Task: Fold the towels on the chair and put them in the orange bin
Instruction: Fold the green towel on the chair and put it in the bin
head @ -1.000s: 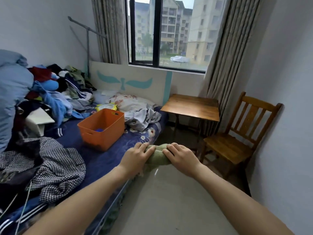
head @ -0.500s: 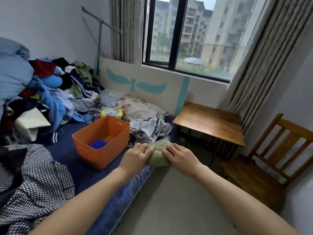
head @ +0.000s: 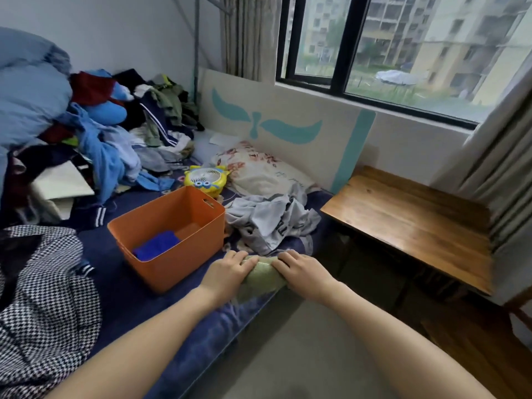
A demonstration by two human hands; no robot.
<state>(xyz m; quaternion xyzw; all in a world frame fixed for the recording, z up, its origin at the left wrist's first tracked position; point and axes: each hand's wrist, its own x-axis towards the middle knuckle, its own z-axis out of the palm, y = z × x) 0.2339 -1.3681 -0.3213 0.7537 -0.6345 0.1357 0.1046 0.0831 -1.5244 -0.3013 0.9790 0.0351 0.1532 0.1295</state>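
A folded green towel (head: 263, 276) sits between my two hands, just over the bed's near edge. My left hand (head: 227, 273) grips its left end and my right hand (head: 302, 270) grips its right end, fingers curled over the top. The orange bin (head: 169, 266) stands on the bed just left of my hands, with a folded blue towel (head: 157, 244) lying inside it. Only a corner of the wooden chair (head: 518, 309) shows at the right edge.
A wooden side table (head: 411, 223) stands right of the bed. Crumpled grey clothes (head: 270, 220) lie behind the towel, a yellow fan (head: 205, 180) behind the bin. A houndstooth garment (head: 46, 298) and a clothes pile (head: 100, 133) fill the left.
I have turned left and moved closer to the bed, carrying the green towel in both hands toward the orange bin. The chair has slid almost out of view.
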